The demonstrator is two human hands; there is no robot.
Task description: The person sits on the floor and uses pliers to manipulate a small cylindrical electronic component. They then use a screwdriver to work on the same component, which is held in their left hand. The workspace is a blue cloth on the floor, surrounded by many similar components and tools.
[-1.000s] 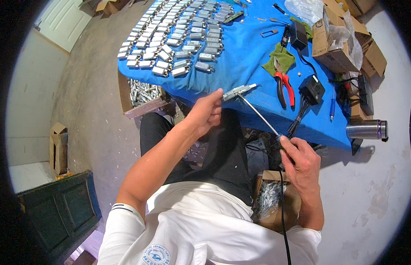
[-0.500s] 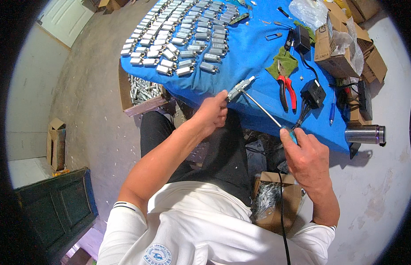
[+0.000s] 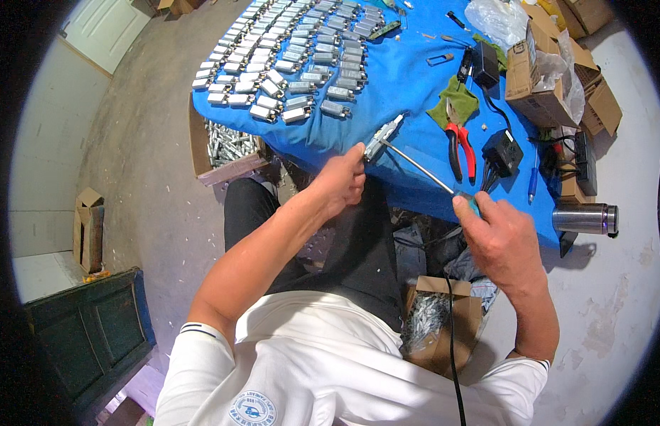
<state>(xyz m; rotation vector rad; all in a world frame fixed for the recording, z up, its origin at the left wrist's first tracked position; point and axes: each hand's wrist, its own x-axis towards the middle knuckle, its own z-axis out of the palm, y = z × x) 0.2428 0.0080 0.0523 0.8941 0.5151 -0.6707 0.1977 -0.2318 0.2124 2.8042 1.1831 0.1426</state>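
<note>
My left hand (image 3: 342,180) grips a small silvery metal part (image 3: 384,136) with a pale, narrow tip, held at the near edge of the blue-covered table (image 3: 386,78). My right hand (image 3: 502,234) is closed round the teal handle of a screwdriver (image 3: 419,167). The long shaft reaches leftward and its tip meets the side of the metal part. Exactly where it touches is too small to tell. Beyond my left hand, many silver rectangular metal pieces (image 3: 296,101) lie in rows over the far left of the table.
Red-and-black pliers (image 3: 463,145) lie on a green cloth (image 3: 454,99), beside a black adapter (image 3: 502,153) with cables. A blue pen (image 3: 533,183) and a steel flask (image 3: 585,218) are at the right edge. Cardboard boxes of metal parts (image 3: 234,145) (image 3: 429,319) stand below the table.
My right hand has shifted slightly right and down with the screwdriver. The metal part in my left hand has turned, its tip swinging up and a little left.
</note>
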